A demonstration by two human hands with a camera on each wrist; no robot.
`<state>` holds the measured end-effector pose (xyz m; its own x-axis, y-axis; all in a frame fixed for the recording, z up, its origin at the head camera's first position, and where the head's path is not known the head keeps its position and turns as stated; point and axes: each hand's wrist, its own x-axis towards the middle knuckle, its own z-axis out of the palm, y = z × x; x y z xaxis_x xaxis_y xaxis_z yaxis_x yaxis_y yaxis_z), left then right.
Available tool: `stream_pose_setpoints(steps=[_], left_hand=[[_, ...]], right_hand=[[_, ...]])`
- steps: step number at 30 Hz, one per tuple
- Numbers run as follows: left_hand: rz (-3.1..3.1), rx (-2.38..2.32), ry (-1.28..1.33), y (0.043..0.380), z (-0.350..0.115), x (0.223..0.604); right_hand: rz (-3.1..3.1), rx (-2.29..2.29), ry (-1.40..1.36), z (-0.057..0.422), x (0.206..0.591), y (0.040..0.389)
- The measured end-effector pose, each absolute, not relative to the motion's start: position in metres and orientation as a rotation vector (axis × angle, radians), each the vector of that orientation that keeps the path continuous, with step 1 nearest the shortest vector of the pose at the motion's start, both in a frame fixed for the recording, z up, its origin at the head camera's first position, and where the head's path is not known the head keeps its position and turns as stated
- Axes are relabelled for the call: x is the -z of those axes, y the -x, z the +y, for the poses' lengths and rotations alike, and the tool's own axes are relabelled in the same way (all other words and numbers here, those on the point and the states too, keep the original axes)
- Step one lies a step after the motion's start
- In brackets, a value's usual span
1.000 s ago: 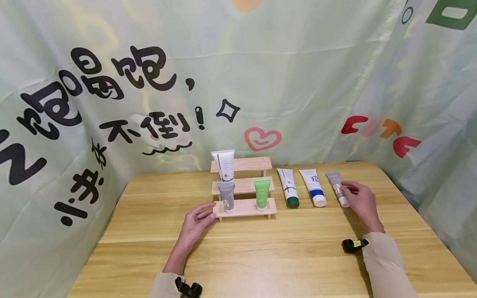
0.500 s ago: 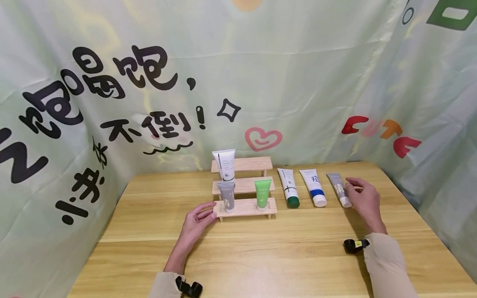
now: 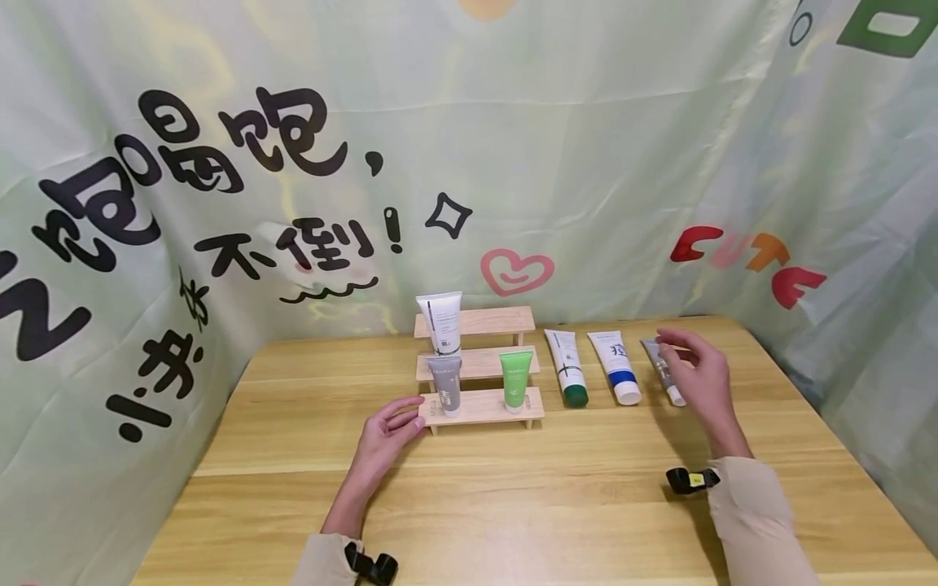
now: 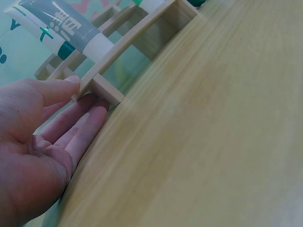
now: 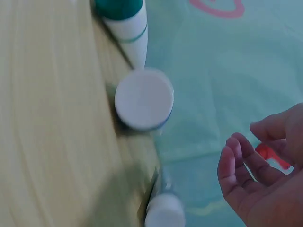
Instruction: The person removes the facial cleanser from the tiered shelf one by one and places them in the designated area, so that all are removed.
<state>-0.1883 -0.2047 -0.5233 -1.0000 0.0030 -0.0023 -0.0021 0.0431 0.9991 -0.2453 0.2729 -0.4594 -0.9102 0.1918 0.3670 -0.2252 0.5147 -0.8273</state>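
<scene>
Pale cloth [image 3: 615, 163] hangs behind the wooden table [image 3: 513, 505], with big black writing [image 3: 315, 169] and a pink heart [image 3: 517, 277] on it. From where I stand, I can see a little wooden rack [image 3: 479, 407] with three steps. On its lowest step, a small grey tube [image 3: 445, 387] stands up near the left end, and a green tube [image 3: 516, 378] stands up near the right end. Just behind the small grey tube stands a tall white tube [image 3: 442, 321].

The person's left hand [image 3: 384, 439] pinches the left end of the lowest step, with the fingers by its leg.

Three more tubes lie in a row on the table, to the right of the rack. First is the green-capped tube [image 3: 567, 362], then the blue-striped tube [image 3: 614, 358], then the flat grey tube [image 3: 662, 374]. The right hand [image 3: 699, 374] is up above that last one and does not touch it. Its fingers are a bit bent, with a gap by the thumb, and it has hold of nothing.

Both arms wear tan sleeves [image 3: 755, 513].
</scene>
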Motion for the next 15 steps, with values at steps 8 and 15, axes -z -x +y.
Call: stream_pose_setpoints(steps=[8,15], left_hand=[[2.34,-2.138,-0.018,0.188,-0.206,0.525],[2.31,-2.155,-0.036,0.189,-0.205,0.526]], right_hand=[[-2.284,-1.526,-0.208,0.239,0.455,0.246],[-2.241,-1.598,-0.328,0.217,0.449,0.242]])
